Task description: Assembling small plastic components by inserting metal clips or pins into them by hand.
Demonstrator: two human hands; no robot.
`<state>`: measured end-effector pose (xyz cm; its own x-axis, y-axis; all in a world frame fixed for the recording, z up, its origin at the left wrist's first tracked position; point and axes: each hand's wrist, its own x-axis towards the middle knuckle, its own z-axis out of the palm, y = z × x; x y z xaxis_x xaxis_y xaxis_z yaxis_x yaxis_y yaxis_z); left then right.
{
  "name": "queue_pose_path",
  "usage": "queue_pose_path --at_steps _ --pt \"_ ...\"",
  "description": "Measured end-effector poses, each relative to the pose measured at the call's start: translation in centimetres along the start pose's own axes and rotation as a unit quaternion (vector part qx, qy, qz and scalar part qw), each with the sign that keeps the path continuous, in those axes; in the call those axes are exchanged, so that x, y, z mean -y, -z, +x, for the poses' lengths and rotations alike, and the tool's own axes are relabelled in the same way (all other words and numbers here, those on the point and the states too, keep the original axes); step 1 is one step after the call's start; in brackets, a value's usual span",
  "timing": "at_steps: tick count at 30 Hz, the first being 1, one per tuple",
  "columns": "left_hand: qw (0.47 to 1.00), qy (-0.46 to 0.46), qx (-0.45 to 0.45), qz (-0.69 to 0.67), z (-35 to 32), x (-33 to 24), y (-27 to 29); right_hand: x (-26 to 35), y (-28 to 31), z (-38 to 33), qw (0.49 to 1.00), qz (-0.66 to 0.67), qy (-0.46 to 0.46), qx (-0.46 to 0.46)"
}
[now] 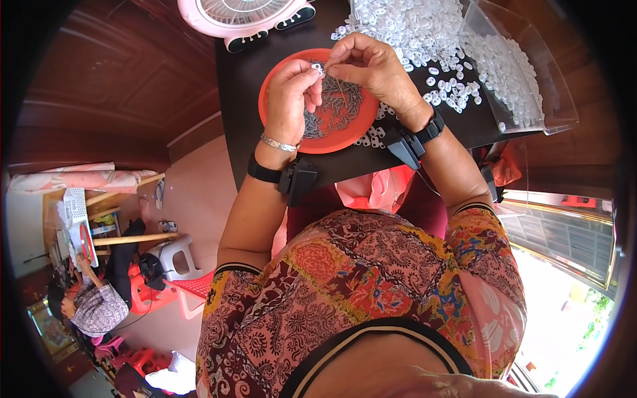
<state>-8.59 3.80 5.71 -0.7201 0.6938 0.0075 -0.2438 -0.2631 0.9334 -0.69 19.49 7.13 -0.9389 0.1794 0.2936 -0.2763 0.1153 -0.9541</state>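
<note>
Above a round orange basin (342,140), my two hands meet close together. My left hand (292,89) is closed in a pinch on a small white plastic piece with holes (318,69). Thumb and forefinger of my right hand (371,69) pinch right beside that piece; whatever they hold is too small to make out. Many small grey metal screws (342,103) lie in the basin under my hands. More white plastic pieces with holes (454,93) are scattered on the dark table to the right of my right wrist.
A large heap of white pieces (418,26) covers the table's far side, beside a clear plastic bin (561,109) holding more. A pink fan (242,16) stands at the far left of the dark table (239,126). Another person (99,308) sits off to the left, near a grey stool (179,255).
</note>
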Motion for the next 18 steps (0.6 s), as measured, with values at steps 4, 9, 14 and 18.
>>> queue_pose_path --at_steps 4,9,14,18 --pt "1.0 0.007 0.009 -0.005 0.1 0.2 0.0 -0.1 0.0 0.0 1.0 0.001 0.004 -0.016" --pt "1.0 0.014 0.007 -0.004 -0.1 0.0 -0.1 -0.2 -0.4 -0.1 1.0 -0.007 0.008 -0.026" --pt "1.0 0.004 0.009 -0.018 0.0 0.2 -0.2 -0.3 -0.7 -0.2 0.999 -0.025 0.01 -0.019" --pt "1.0 0.002 -0.001 -0.019 0.0 0.7 0.0 -0.4 -1.0 -0.3 0.998 -0.061 0.001 -0.034"
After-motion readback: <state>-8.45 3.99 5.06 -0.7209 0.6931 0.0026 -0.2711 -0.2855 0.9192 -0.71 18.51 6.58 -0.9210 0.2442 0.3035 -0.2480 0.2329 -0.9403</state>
